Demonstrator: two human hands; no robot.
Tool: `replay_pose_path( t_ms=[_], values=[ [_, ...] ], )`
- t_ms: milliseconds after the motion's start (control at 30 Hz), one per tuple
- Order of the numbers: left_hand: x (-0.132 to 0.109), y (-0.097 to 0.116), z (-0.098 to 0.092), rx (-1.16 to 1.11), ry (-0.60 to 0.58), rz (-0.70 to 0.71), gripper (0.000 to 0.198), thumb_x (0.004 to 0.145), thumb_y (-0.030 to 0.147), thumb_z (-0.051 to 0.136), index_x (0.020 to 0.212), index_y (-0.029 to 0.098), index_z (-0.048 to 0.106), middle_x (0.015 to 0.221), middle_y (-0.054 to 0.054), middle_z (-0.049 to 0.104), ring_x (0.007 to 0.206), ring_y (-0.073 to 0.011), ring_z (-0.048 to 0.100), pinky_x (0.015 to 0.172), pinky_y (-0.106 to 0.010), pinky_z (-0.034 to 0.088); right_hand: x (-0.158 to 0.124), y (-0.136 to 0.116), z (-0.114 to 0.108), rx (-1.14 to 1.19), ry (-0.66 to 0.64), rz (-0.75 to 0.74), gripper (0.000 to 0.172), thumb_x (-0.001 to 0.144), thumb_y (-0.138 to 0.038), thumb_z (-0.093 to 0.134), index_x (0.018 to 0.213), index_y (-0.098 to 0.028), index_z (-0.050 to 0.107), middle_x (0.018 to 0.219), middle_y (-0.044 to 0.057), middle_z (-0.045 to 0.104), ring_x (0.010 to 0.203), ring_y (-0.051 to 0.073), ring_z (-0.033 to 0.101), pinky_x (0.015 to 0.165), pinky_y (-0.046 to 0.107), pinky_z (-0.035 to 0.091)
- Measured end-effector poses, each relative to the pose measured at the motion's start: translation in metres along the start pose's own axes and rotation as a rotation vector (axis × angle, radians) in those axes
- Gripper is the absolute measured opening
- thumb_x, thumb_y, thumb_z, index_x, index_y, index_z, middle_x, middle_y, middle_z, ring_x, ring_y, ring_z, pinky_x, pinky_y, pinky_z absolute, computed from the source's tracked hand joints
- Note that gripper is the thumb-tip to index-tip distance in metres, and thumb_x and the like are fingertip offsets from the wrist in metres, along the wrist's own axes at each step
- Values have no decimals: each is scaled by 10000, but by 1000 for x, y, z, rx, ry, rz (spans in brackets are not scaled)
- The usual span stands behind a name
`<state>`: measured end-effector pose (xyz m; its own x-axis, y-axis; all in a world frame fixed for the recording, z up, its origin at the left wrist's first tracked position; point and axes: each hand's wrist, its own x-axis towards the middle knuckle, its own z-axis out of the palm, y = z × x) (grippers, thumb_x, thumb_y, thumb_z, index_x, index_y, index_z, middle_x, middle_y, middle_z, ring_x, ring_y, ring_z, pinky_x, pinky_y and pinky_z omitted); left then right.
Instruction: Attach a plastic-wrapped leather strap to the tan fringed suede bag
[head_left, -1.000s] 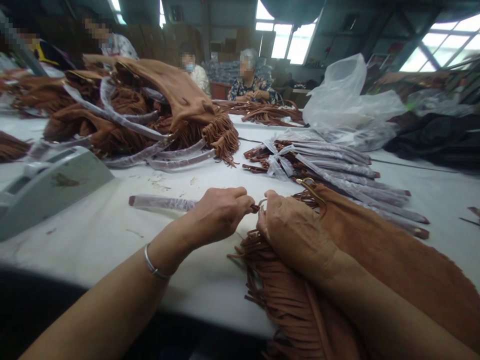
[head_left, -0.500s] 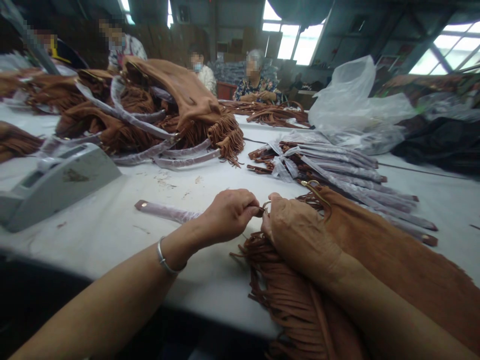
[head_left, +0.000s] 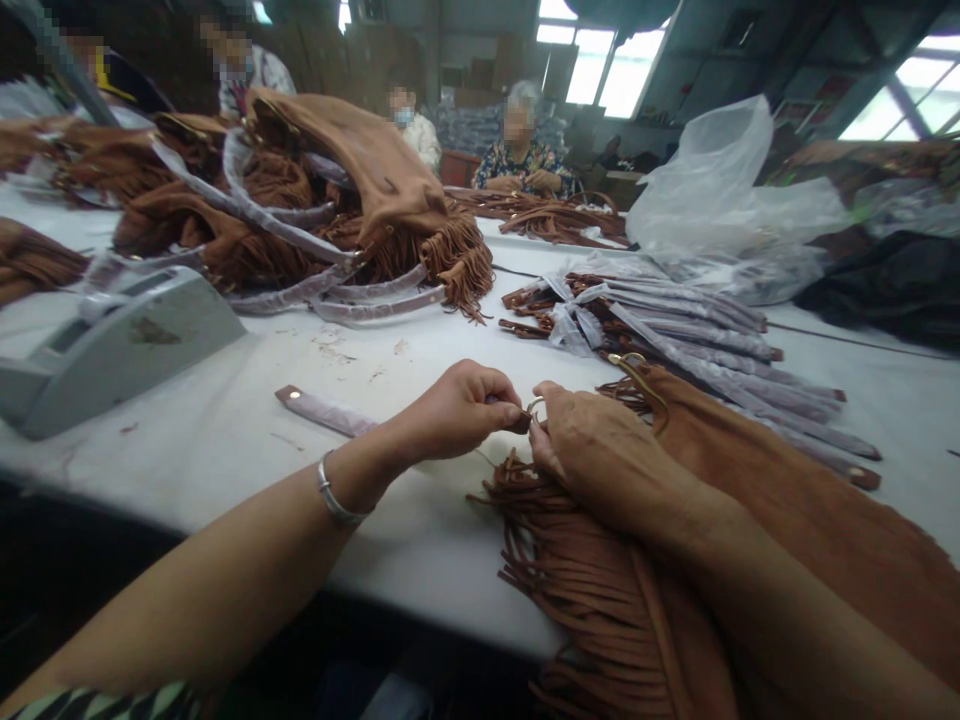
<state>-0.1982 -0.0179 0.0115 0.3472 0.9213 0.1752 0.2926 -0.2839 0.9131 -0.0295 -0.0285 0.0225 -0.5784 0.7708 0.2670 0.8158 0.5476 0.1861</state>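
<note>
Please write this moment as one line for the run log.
left hand: pinches brown strap end | right hand: holds metal ring | fringed bag: beneath right hand | tied strap bundle: on white table, beyond hands

The bare left arm slants from the lower left corner up and right, a striped dark-and-pale sleeve edging in at the bottom and a thin silvery metal bangle circling its wrist. The bare left hand points right, fingers curled under, thumb on the near side pressing toward the index finger in a tight pinch. From the lower right, the bare right arm reaches left and far. The bare right hand, back upward, also pinches; its other fingers are mostly hidden. Both hands' fingertips sit just beside each other.
</note>
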Motion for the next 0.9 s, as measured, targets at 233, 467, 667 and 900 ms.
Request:
replay_pose_path(
  t_ms=[233, 467, 667, 900],
  values=[
    [0, 1, 5, -317, 6, -174, 101, 579, 164, 631, 617, 73, 611, 574, -27, 602, 553, -95, 543, 574, -222, 430, -1, 3, -9, 7, -87, -42, 190, 845, -241, 425, 980, -136, 509, 788, 67, 606, 711, 214, 579, 612, 288, 332],
    [1, 3, 5, -420, 15, -218, 22, 562, 86, 614, 575, 72, 604, 537, -13, 599, 553, -93, 569, 619, -223, 461, 1, 2, -8, 38, -170, -105, 150, 847, -197, 406, 955, -159, 503, 755, 49, 600, 663, 197, 558, 598, 284, 319],
    [2, 3, 1, -411, -43, -266, 37, 555, 71, 619, 591, 73, 619, 553, -25, 617, 552, -101, 570, 614, -233, 457, -1, 8, -9, 203, -261, -174, 150, 844, -215, 402, 945, -157, 496, 796, 50, 604, 684, 178, 560, 604, 265, 322],
    [0, 6, -14, -305, -149, -269, 51, 597, 106, 618, 638, 76, 618, 563, -12, 605, 445, -40, 446, 423, -156, 277, -4, 2, -8, 176, -180, -161, 235, 860, -278, 416, 1040, -138, 474, 841, 70, 606, 726, 182, 557, 625, 265, 320]
  ],
)
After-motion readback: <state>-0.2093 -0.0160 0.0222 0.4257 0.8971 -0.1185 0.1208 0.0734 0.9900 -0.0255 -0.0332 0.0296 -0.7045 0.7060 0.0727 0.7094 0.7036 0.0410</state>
